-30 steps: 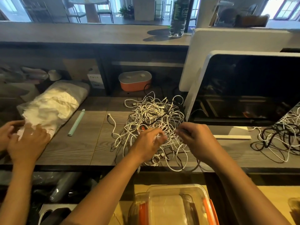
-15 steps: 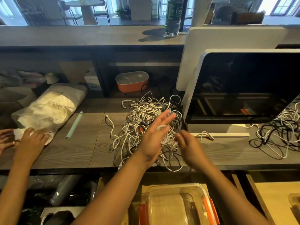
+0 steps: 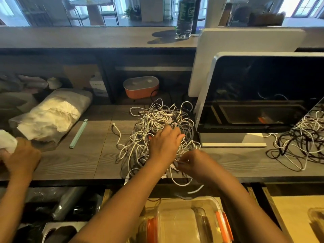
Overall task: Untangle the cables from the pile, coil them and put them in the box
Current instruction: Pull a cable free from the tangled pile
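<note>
The tangled white cable pile [image 3: 157, 121] is touched by the left hand [image 3: 164, 146], grip indeterminable; a white strand [image 3: 174, 167] is pinched by the right hand [image 3: 196, 163].

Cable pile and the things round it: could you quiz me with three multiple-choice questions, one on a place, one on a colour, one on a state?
1. Where does the clear box sit?
A on the upper ledge
B below the desk edge, nearer the person than the pile
C on the monitor

2. What colour are the box's clips?
A blue
B green
C orange

3. How do the cables in the pile lie?
A tangled
B neatly coiled
C bundled with ties

Answers:
1 B: it shows at the picture's bottom, below the desk front.
2 C: orange strips flank its sides.
3 A: the loops cross every way.
</note>
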### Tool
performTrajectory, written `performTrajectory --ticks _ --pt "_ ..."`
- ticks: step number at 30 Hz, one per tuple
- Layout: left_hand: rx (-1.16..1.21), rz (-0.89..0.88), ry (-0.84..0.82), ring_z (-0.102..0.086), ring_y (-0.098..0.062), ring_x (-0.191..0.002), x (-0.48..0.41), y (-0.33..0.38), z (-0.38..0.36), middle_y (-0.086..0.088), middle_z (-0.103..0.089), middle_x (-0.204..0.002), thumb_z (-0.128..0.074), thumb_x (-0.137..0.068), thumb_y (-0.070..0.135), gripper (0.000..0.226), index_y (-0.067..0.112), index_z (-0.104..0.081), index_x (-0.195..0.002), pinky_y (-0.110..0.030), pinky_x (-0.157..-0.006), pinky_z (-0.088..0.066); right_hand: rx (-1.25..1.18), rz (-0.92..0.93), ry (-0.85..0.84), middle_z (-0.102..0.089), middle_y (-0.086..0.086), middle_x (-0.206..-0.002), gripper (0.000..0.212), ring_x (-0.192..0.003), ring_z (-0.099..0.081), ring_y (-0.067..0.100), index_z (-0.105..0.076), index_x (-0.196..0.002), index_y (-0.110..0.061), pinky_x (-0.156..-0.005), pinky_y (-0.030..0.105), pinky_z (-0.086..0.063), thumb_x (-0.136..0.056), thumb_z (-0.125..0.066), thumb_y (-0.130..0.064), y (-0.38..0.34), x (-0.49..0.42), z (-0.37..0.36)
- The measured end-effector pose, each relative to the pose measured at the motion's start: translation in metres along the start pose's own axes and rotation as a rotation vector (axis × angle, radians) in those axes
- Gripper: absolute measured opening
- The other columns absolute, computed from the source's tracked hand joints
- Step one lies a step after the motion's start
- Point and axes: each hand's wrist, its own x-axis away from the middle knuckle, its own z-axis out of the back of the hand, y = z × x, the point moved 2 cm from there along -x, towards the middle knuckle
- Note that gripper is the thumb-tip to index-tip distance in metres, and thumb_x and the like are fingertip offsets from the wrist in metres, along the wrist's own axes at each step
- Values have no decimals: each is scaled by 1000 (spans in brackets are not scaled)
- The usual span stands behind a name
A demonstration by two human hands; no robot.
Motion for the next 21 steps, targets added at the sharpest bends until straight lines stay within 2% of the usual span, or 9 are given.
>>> performTrajectory --ticks 4,7,10,12,14,15,17,19,21 --pt "12 2 -108 -54 -15 -88 -4 -15 5 1 -56 -101 -38 -97 47 37 19 -61 -105 -31 -70 -43 60 -71 -13 -62 -6 -94 13 -86 -58 8 -65 -102 -21 -77 27 -52 -94 -55 -25 5 6 27" --pt "65 38 -200 -54 -17 -101 1 -24 7 0 -54 -117 -31 -93 60 53 21 -55 -118 -32 -81 -46 -190 -99 128 -57 -8 -86 12 -75 -55 7 -61 -102 -21 -61 20 -43 -95 -51 -23 9 10 47" --pt "13 30 -354 -46 -20 -119 12 -21 6 1 -40 -135 -37 -83 72 72 26 -37 -138 -34 -88 -43 -561 -115 321 -56 -3 -72 16 -59 -53 3 -64 -96 -15 -51 17 -43 -96 -49 -18 10 11 61" --pt "-64 26 -412 -48 -22 -120 17 -19 5 0 -41 -136 -50 -84 62 68 27 -34 -140 -38 -93 -45 -655 -110 357 -55 -5 -64 18 -49 -51 -2 -66 -91 -13 -43 11 -36 -96 -49 -15 10 10 66" --pt "-104 34 -493 -58 -19 -102 19 -17 6 -2 -54 -122 -55 -91 31 44 25 -45 -134 -34 -84 -49 -641 -102 351 -56 -6 -65 18 -54 -49 1 -66 -90 -15 -42 11 -36 -96 -49 -15 10 7 65" --pt "-9 87 -565 -59 -16 -86 19 -16 5 -3 -58 -113 -51 -92 17 40 25 -49 -132 -30 -73 -50 -661 -110 359 -54 -7 -61 18 -53 -45 3 -66 -89 -15 -40 11 -35 -96 -50 -16 12 5 62" --pt "479 261 -702 -53 -10 -71 20 -8 8 -4 -57 -106 -43 -95 6 49 27 -43 -139 -23 -60 -46 -730 -153 411 -48 -11 -47 20 -48 -37 4 -67 -87 -14 -36 12 -30 -97 -50 -17 20 0 54" --pt "1124 438 -609 -58 -14 -95 21 4 20 -7 -54 -124 -41 -97 2 56 24 -27 -147 -24 -75 -51 -770 -196 492 -46 -10 -44 22 -47 -36 5 -68 -88 -14 -42 18 -29 -97 -49 -19 27 -4 44" --pt "1609 523 -450 -50 -21 -123 22 15 30 -5 -50 -138 -37 -98 2 52 16 -27 -146 -36 -98 -44 -766 -212 500 -48 -4 -54 24 -49 -37 9 -68 -92 -14 -45 24 -28 -98 -46 -21 29 -8 29"
